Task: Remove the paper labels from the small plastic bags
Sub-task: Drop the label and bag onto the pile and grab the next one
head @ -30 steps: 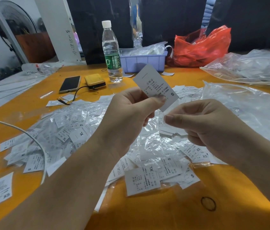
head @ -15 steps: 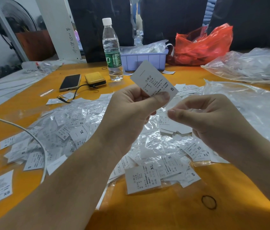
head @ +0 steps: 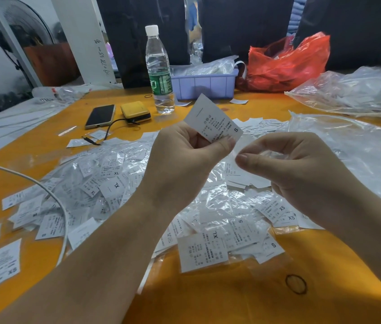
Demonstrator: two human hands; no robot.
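My left hand (head: 185, 164) pinches a white paper label (head: 213, 119) marked S between thumb and fingers, held up above the table. My right hand (head: 299, 169) pinches the edge of a small clear plastic bag (head: 243, 146) right beside the label; the bag is thin and hard to make out. Below both hands lies a wide heap of small bags with labels (head: 119, 183) marked XL, S and XS, spread over the orange table (head: 208, 300).
A water bottle (head: 159, 71), a phone (head: 100, 116) and a yellow power bank (head: 135, 112) stand behind the heap. A lilac tray (head: 206, 84) and a red bag (head: 287, 64) sit at the back. Large clear bags (head: 360, 92) fill the right. A white cable (head: 44, 190) crosses the left; a rubber band (head: 296, 284) lies near the front.
Both hands have risen slightly together. The label has slid a little farther out past my left thumb, away from the bag edge in my right fingers.
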